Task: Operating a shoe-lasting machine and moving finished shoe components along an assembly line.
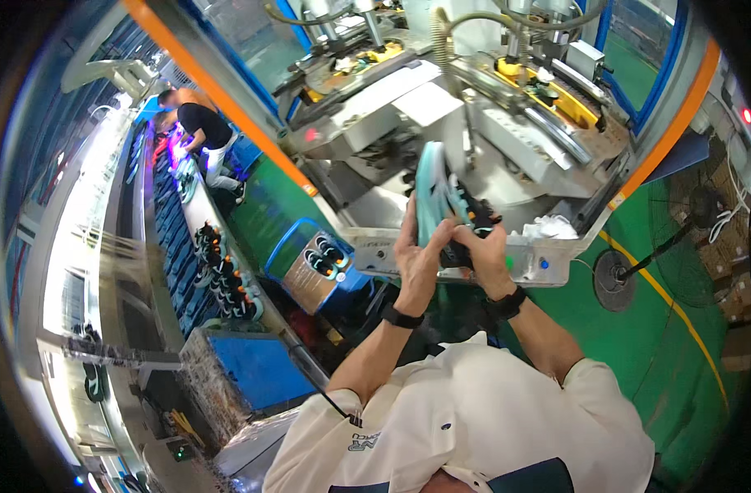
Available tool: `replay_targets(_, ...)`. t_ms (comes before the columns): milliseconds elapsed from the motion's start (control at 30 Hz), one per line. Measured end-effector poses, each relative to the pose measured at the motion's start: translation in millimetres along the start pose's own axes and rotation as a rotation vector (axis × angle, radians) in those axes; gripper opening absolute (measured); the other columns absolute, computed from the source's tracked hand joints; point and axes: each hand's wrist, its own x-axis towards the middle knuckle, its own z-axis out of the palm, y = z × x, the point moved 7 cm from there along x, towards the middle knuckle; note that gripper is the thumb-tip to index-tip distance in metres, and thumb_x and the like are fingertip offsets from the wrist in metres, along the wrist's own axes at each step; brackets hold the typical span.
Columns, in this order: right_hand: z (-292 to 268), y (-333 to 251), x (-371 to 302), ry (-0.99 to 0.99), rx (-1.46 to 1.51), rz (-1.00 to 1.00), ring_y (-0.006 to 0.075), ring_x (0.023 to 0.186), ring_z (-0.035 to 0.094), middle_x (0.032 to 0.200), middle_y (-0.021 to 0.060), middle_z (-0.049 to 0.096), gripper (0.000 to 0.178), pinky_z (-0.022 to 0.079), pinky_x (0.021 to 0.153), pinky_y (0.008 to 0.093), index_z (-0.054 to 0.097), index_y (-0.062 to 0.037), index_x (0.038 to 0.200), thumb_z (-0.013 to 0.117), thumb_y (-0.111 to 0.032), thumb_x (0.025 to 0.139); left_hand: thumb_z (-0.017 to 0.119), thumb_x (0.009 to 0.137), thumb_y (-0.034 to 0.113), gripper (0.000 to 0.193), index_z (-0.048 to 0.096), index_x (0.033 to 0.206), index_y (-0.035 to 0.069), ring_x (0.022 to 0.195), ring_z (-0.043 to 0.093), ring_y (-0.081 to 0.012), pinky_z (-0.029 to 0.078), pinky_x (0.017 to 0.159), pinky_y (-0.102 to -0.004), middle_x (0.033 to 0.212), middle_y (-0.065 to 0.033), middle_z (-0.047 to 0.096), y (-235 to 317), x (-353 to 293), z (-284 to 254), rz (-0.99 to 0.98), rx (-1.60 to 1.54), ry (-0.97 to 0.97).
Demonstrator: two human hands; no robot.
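In front of the machine I hold up a sneaker [433, 185] with both hands. Its pale teal and white sole side faces left, and its dark upper, with small orange touches, faces right. My left hand [417, 259] is closed round the left side of the shoe. On the other side my right hand [485, 253] grips the dark part, its thumb close to the left one. Black bands circle both wrists. The fingers behind the shoe are hidden, and the shoe is slightly blurred.
Ahead stands a machine [424, 103] with metal blocks and yellow clamps. White crumpled material [549, 228] lies on its front ledge. A blue cart [355, 283] bearing a pair of shoes [327, 257] and a conveyor [166, 242] are at left. Beyond, a person [204, 127] bends. A fan [615, 279] stands right.
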Motion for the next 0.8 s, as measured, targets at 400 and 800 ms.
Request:
replay_targets(400,-271,-87,112,0.505,-0.291,-0.167,0.0132,0.088,0.057,0.106,0.0059,0.06,0.037,0.048,0.076,0.0279,0.058,0.0025,0.117,0.066,-0.008,0.082,0.064,0.088,0.034,0.063,0.045,0.129,-0.01,0.108,0.059,-0.0303,0.045,0.094,-0.0362,0.112,-0.0223,0.063,-161,257,177,-0.072,0.463,-0.132)
replay_targets(800,-264,-123,225,0.48,-0.835,-0.14,0.0136,0.084,0.057,0.098,0.0074,0.061,0.046,0.048,0.078,0.0264,0.057,0.0048,0.114,0.071,-0.014,0.075,0.065,0.079,0.01,0.059,0.035,0.125,-0.01,0.112,0.053,-0.0454,0.043,0.099,-0.0471,0.123,-0.0323,0.049,-270,413,100,-0.299,0.936,0.104)
